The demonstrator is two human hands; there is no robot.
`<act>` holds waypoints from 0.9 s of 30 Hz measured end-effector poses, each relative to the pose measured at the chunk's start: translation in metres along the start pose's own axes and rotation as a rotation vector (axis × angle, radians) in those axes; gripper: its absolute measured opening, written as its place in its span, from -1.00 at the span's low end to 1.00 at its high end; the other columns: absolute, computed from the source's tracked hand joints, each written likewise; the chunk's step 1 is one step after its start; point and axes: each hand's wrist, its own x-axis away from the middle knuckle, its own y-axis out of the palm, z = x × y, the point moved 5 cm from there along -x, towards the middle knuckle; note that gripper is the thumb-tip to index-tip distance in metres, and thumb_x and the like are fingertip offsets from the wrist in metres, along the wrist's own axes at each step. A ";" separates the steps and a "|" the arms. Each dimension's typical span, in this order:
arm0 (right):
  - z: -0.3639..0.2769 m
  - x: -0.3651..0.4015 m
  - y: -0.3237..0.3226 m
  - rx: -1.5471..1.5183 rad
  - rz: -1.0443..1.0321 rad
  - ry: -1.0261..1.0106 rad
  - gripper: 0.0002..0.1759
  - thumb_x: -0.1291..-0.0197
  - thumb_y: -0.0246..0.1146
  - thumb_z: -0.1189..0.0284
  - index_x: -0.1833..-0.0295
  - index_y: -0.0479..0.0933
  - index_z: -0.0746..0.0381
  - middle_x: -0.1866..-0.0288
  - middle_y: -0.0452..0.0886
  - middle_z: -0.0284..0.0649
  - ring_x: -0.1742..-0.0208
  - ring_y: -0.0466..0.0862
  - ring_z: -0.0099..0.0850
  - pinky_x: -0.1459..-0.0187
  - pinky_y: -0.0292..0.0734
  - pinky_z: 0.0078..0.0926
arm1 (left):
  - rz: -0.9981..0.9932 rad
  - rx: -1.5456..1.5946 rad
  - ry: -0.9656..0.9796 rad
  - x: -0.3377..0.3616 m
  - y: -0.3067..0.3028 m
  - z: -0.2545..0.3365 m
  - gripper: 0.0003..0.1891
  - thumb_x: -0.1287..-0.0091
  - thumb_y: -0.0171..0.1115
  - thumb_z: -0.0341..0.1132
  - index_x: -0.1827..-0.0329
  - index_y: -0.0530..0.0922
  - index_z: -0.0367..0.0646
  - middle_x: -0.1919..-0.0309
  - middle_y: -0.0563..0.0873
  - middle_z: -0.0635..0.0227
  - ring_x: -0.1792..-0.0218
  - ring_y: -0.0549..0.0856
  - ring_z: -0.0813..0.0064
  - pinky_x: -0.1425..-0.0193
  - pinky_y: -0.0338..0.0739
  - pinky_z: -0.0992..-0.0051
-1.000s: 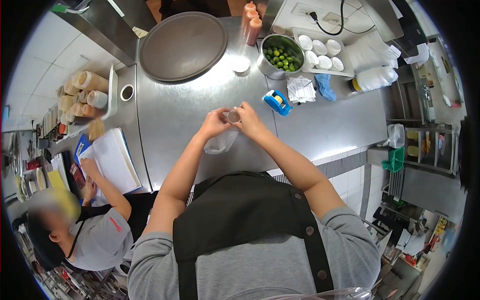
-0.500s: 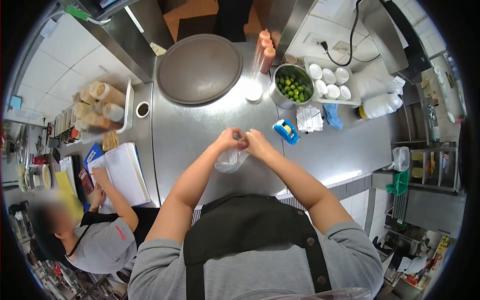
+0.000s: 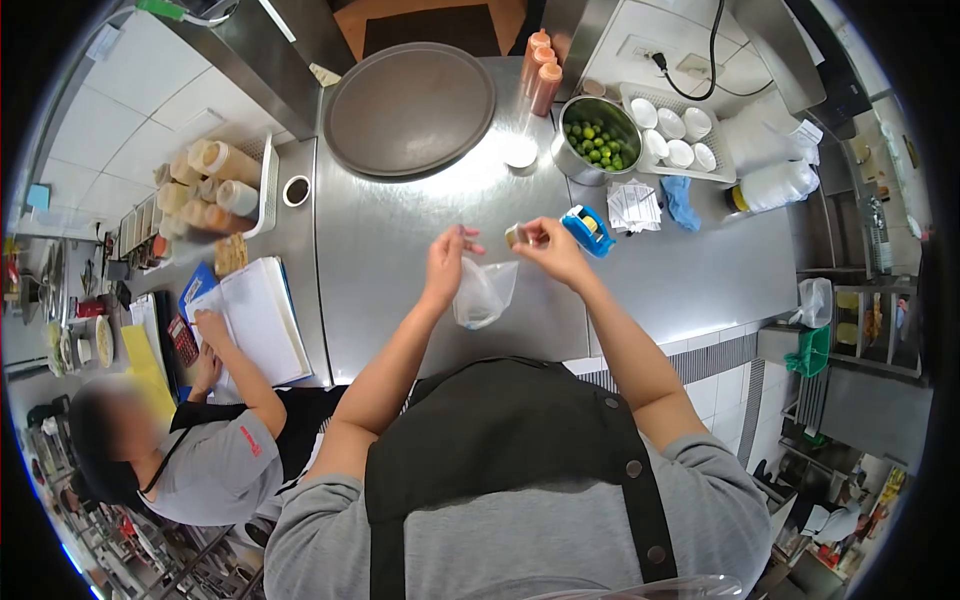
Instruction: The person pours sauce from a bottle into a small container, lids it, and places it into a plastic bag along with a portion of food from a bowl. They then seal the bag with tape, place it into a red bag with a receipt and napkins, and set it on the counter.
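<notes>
My left hand [image 3: 450, 262] is at the upper left edge of a clear plastic bag [image 3: 485, 294], over the steel counter. Its index finger and thumb stand a little apart, while the lower fingers seem closed on the bag's edge, partly hidden. The bag's mouth gapes to the right, and something small and pale shows at its bottom. To the right, my right hand [image 3: 556, 250] pinches a small round object with a pale rim and brownish side [image 3: 517, 236], too small to name. Close to that hand stands a blue tape dispenser [image 3: 588, 232].
Behind lie a large round brown tray [image 3: 408, 110], squeeze bottles [image 3: 545, 88], a white cup [image 3: 519, 151] and a steel pot of limes [image 3: 600, 146]. Paper slips [image 3: 634, 206] and a blue cloth [image 3: 680, 203] are rightward. On the left, a person [image 3: 215, 460] bends over an open notebook [image 3: 255, 320].
My hands were together at the top of the bag. They have moved apart, the bag's mouth has spread, and the small round object now shows in my right fingers. The view has shifted slightly.
</notes>
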 end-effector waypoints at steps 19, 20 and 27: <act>-0.155 0.098 0.002 0.189 0.066 -0.439 -0.49 -0.25 0.23 0.28 -0.20 0.34 0.34 -0.19 0.50 0.01 -0.13 0.50 -0.12 -0.23 0.36 -0.21 | 0.285 0.245 0.158 0.005 0.014 0.082 -0.70 -0.51 0.32 -0.12 0.18 0.59 -0.22 0.28 0.72 0.32 0.30 0.66 0.60 0.19 0.56 0.57; -0.156 0.104 0.007 0.257 0.066 -0.440 -0.48 -0.23 0.24 0.30 -0.21 0.33 0.34 -0.19 0.50 0.02 -0.13 0.50 -0.11 -0.21 0.38 -0.21 | 0.317 0.253 0.111 0.008 0.014 0.082 -0.71 -0.49 0.35 -0.14 0.20 0.58 -0.21 0.31 0.71 0.35 0.33 0.64 0.62 0.23 0.54 0.59; -0.143 0.118 0.031 -0.191 0.088 -0.497 -0.54 -0.36 0.14 0.32 -0.24 0.28 0.36 -0.10 0.51 -0.02 -0.10 0.50 -0.20 -0.08 0.46 -0.22 | 0.379 0.571 -0.043 0.006 0.013 0.044 -0.71 -0.42 0.44 -0.19 0.14 0.54 -0.20 0.31 0.67 0.41 0.31 0.62 0.65 0.30 0.53 0.59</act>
